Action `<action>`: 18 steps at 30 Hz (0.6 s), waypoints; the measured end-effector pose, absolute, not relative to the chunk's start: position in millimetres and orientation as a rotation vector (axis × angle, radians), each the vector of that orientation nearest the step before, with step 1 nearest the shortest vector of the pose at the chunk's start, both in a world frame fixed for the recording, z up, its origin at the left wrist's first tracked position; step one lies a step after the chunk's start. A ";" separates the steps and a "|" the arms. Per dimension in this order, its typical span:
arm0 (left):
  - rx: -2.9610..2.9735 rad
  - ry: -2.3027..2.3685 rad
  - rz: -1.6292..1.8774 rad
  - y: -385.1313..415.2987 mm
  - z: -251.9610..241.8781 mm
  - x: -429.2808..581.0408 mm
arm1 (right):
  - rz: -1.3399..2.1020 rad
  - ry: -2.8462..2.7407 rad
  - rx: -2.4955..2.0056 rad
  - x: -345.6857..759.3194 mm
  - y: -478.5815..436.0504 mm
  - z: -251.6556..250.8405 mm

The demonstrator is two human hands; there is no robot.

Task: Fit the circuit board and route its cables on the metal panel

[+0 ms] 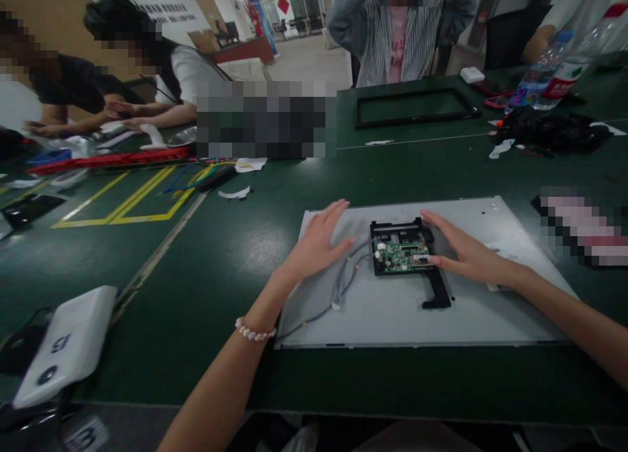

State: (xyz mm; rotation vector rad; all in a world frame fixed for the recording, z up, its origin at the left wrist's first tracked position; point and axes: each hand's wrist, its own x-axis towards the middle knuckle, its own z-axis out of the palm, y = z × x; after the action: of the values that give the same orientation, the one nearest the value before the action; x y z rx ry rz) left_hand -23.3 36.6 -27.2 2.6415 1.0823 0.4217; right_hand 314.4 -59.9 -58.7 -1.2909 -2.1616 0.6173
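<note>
A flat grey metal display panel (387,321) lies on the green table in front of me. On its middle sits a black plastic bracket (436,288) carrying a green circuit board (402,257). A thin bundle of grey-blue cables (338,288) runs from the board's left side over the panel. My left hand (318,243) is open above the panel's left part, fingers stretched, apart from the bracket. At the bracket's right side, my right hand (461,249) has its fingers spread, fingertips by the upper corner and thumb at the board's edge. Whether it presses there I cannot tell.
A black rectangular frame (417,121) lies across the table, beyond the panel. Plastic bottles (554,72) and a black bundle (549,130) are at the back right. A white device (69,347) sits at the left edge. Other people sit or stand around the table.
</note>
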 end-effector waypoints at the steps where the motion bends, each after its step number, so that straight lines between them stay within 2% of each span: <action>1: 2.645 1.251 0.512 45.5 -26.0 -31.0 | 0.622 -2.151 -1.286 314.7 -59.8 -59.5; 5: 2.433 2.016 0.722 91.5 -25.8 -70.5 | 0.627 -2.130 -1.270 317.7 -58.3 -67.1; 9: 2.244 2.440 0.617 134.6 -33.8 -111.5 | 0.610 -2.136 -1.245 320.7 -55.7 -75.3; 14: 2.161 2.382 0.281 162.8 -53.4 -141.1 | 0.592 -2.135 -1.294 317.7 -56.3 -74.2; 18: 2.200 2.334 0.205 163.4 -61.6 -145.5 | 0.586 -2.139 -1.322 314.8 -58.5 -71.2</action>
State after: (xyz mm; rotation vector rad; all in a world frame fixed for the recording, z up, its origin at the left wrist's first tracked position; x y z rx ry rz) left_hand -145.5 163.4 -61.6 2.2001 2.3342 0.2046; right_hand 314.8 -58.5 -71.2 -1.3220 -2.1387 0.5861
